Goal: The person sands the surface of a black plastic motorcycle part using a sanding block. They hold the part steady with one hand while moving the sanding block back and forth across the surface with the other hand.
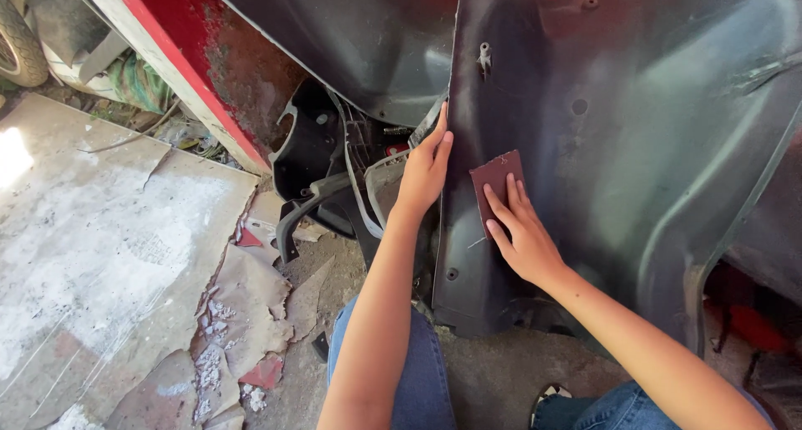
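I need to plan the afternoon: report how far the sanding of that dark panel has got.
Done: faint scratches around the sandpaper suggest some sanding. In hand: right hand presses the sandpaper on the dark panel; left hand grips its edge. Left: most of the panel looks glossy, apparently unsanded.

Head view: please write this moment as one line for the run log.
left hand: grips panel edge | right hand: fingers flat on sandpaper | dark plastic panel: upright, dusty
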